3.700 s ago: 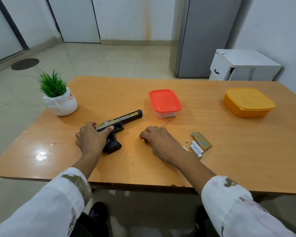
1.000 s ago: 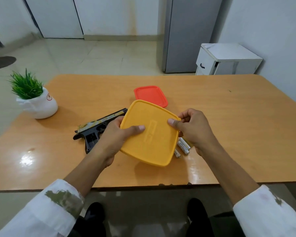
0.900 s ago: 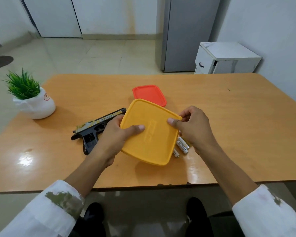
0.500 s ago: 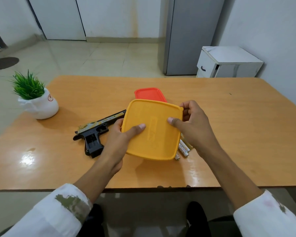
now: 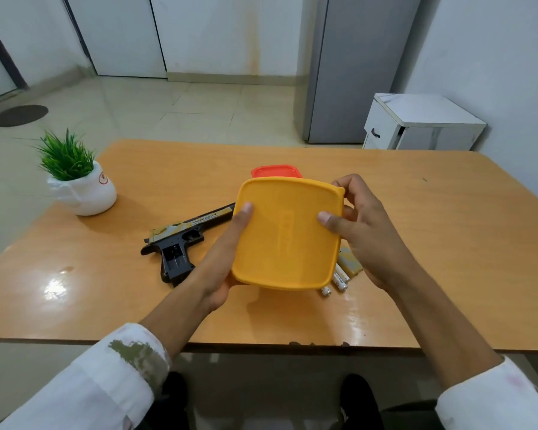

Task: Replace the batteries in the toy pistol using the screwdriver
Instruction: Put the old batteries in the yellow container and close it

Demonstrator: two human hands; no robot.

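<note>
Both hands hold a yellow lidded container (image 5: pixel 288 234) above the table's middle. My left hand (image 5: pixel 224 259) grips its left side, thumb on the lid. My right hand (image 5: pixel 364 231) grips its right side, fingers curled at the far right corner of the lid. The black and gold toy pistol (image 5: pixel 180 243) lies on the table to the left, its grip compartment open. Loose batteries (image 5: pixel 339 279) and the pistol's battery cover (image 5: pixel 350 263) lie under the container's right edge. The screwdriver is hidden.
A red-lidded container (image 5: pixel 275 171) stands behind the yellow one. A small plant in a white pot (image 5: pixel 81 187) stands at the table's left. The wooden table (image 5: pixel 432 243) has its front edge close to me. A white cabinet (image 5: pixel 420 122) stands beyond the table.
Since 3.7 s ago both hands left the pistol and screwdriver and picked up the yellow container. In the last second it turned squarer to me and my right fingers moved to its far corner.
</note>
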